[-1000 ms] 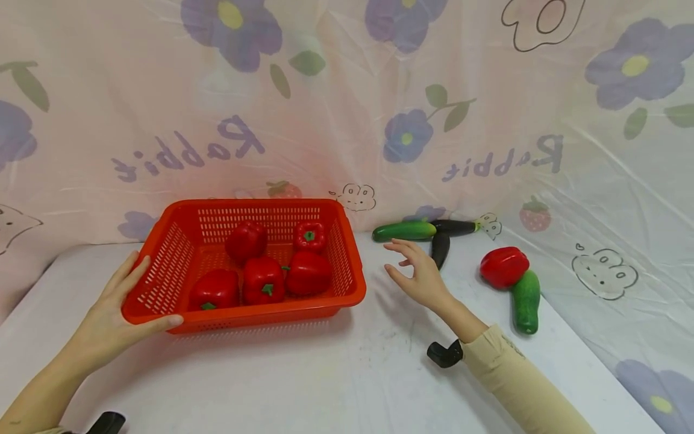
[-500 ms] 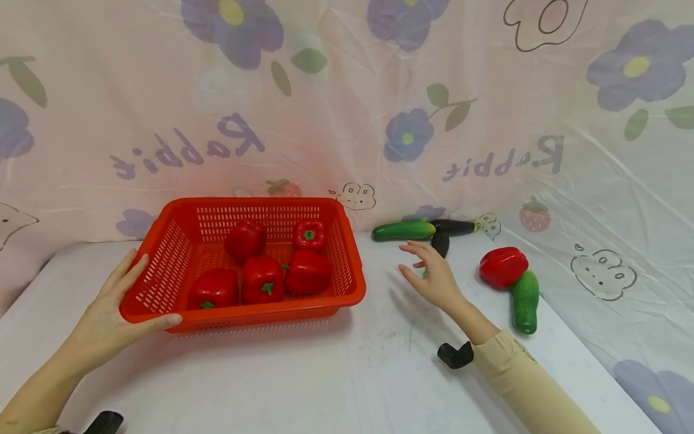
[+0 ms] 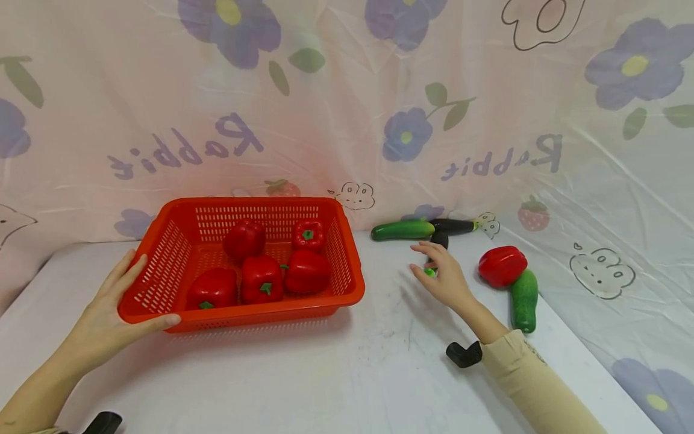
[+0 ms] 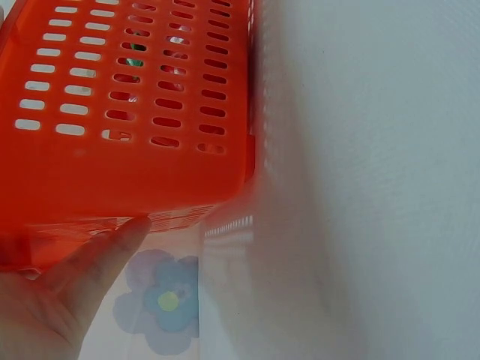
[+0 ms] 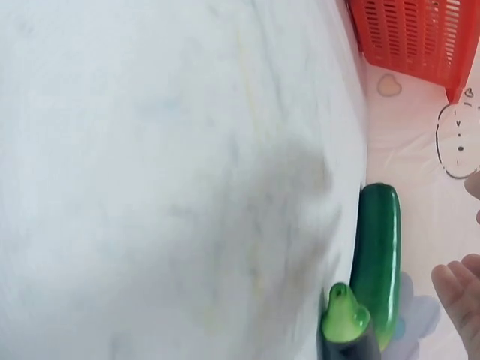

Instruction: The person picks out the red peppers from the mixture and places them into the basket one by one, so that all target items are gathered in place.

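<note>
My left hand [image 3: 105, 313] holds the left near corner of a red plastic basket [image 3: 260, 314], its thumb on the near rim and the fingers along the left side. Several red bell peppers [image 3: 261, 280] lie in the basket, also partly visible through the slots in the left wrist view. To the right of the basket my right hand [image 3: 447, 280] hovers with loosely bent fingers, holding nothing. Beneath and behind it lies a dark eggplant [image 3: 439, 240], partly hidden by the hand; its green cap shows in the right wrist view [image 5: 346, 315].
By the back curtain lie a green cucumber-like vegetable [image 3: 402, 230] and another dark eggplant [image 3: 454, 226]. Farther right, a red bell pepper [image 3: 502, 266] touches a green cucumber [image 3: 523, 301] near the right edge of the white table [image 3: 303, 380].
My right hand has moved right, away from the basket and over the near eggplant. My left hand stays on the basket corner, and the basket has hardly moved.
</note>
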The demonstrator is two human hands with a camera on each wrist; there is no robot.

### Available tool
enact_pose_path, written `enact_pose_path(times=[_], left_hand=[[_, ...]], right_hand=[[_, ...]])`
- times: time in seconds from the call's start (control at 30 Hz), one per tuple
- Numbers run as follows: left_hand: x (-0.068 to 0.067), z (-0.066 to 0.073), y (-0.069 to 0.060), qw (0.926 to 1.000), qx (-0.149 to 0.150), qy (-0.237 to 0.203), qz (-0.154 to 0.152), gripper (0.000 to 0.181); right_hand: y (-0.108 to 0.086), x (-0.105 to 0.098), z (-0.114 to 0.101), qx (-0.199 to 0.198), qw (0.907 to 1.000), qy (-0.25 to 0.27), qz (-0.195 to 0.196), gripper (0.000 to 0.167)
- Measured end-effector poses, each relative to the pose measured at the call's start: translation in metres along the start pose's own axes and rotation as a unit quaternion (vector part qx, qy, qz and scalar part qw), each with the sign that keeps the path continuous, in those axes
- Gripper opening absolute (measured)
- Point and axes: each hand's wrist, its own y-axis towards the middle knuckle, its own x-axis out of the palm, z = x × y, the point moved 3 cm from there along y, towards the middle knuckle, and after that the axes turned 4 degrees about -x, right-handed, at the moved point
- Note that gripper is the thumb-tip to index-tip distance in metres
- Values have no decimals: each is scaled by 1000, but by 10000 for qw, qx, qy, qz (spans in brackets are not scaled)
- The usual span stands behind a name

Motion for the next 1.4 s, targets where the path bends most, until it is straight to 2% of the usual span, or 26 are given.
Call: enact_pose_path(times=[0.53,0.63,0.93,1.2,1.4], left_hand=[[0,-1,0,10000,24,-48,-3,109],[1,-2,0,10000,18,-85,-12,109],[0,-1,0,10000,25,-15,23,109],[0,-1,0,10000,10,-56,-13,109],[0,-1,0,10000,11,-79,-28,109]], right_hand=[[-5,-15,17,5,9997,-170,164,41],[-5,-17,19,58,9995,-276,125,41],[-9,-26,26,585,9968,-531,-129,41],[-13,-33,36,573,9953,-775,-123,43],[-17,-38,44,610,9924,-1025,-286,43]])
